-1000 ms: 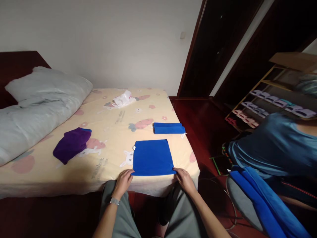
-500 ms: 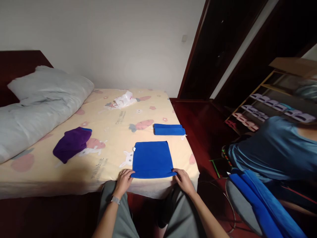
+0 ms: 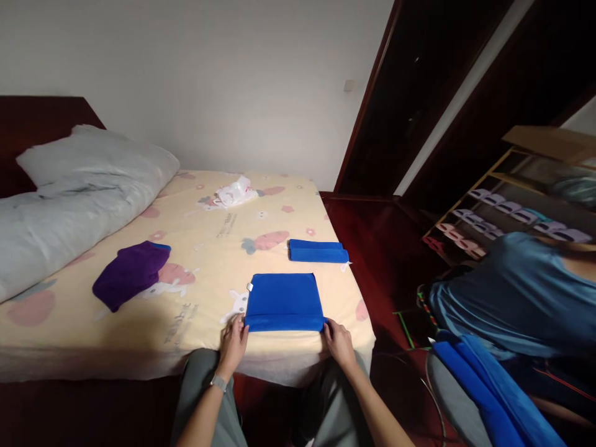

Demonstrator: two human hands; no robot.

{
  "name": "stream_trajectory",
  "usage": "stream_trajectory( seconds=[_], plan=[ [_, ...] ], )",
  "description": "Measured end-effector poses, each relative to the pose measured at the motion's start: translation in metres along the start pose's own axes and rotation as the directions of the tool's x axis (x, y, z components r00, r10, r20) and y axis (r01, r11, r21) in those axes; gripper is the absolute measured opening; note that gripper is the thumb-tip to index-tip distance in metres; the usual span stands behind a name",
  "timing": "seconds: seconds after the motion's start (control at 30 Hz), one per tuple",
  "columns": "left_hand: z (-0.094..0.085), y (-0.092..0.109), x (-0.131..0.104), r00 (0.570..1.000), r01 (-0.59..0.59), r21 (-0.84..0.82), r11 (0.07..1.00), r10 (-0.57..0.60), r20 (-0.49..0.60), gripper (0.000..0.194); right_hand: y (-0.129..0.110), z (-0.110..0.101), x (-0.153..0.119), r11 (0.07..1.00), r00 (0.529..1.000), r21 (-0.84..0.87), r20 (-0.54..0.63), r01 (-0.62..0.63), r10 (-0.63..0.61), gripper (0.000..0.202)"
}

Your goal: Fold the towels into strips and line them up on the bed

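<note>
In the head view, with twelve straight ahead of the person, the blue cloth (image 3: 284, 295) lies flat on the bed (image 3: 209, 257), near its front edge, with a narrow fold (image 3: 285, 324) along its near side. The left hand (image 3: 234, 341) pinches the fold's nine o'clock end and the right hand (image 3: 339, 341) its three o'clock end, so neither is nearer. The fold's long axis runs from nine to three, straight between the hands, and the single flat part stretches away from it toward twelve. A white tag (image 3: 250, 287) shows on the cloth's nine o'clock edge. Beyond, toward one o'clock and apart from it, lies a blue roll (image 3: 318, 251), roughly parallel to the fold; a purple cloth (image 3: 133, 273) lies toward ten.
</note>
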State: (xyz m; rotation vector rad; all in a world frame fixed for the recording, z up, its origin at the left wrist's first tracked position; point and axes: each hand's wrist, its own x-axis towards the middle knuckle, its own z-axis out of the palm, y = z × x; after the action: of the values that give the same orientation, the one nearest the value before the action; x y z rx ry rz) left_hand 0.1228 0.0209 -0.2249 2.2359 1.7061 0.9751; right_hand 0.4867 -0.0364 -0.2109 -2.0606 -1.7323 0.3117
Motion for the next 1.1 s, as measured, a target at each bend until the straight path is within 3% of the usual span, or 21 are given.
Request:
stream_trajectory(
  seconds=[0.17, 0.3, 0.6, 0.9, 1.0, 1.1],
  plan=[
    [-0.007, 0.011, 0.004, 0.999, -0.031, 0.199, 0.980, 0.022, 0.044, 0.029, -0.008, -0.006, 0.006, 0.986, 0.999, -0.164, 0.033, 0.000, 0.005, 0.040],
    [-0.010, 0.016, 0.006, 0.996, -0.069, 0.237, 0.969, 0.051, 0.079, 0.029, -0.011, -0.005, 0.009, 0.970, 0.999, -0.244, 0.043, 0.014, -0.003, 0.036],
    [-0.007, 0.018, 0.003, 0.995, -0.080, 0.203, 0.976, 0.067, 0.072, 0.029, -0.008, 0.000, 0.006, 0.982, 1.000, -0.190, 0.011, 0.007, -0.005, 0.040],
    [-0.015, 0.026, 0.004, 0.987, -0.146, 0.392, 0.909, 0.106, 0.122, 0.042, -0.008, -0.003, 0.007, 0.951, 0.998, -0.302, 0.043, 0.064, -0.054, 0.037],
    [-0.019, 0.028, 0.004, 0.986, -0.157, 0.424, 0.892, 0.119, 0.114, 0.041, -0.008, -0.006, 0.004, 0.949, 0.999, -0.311, -0.009, 0.048, -0.054, 0.038],
    [-0.018, 0.040, 0.007, 0.980, -0.198, 0.402, 0.894, 0.182, 0.077, 0.042, -0.017, -0.004, -0.003, 0.962, 0.982, -0.272, -0.176, 0.019, -0.070, 0.042]
  ],
)
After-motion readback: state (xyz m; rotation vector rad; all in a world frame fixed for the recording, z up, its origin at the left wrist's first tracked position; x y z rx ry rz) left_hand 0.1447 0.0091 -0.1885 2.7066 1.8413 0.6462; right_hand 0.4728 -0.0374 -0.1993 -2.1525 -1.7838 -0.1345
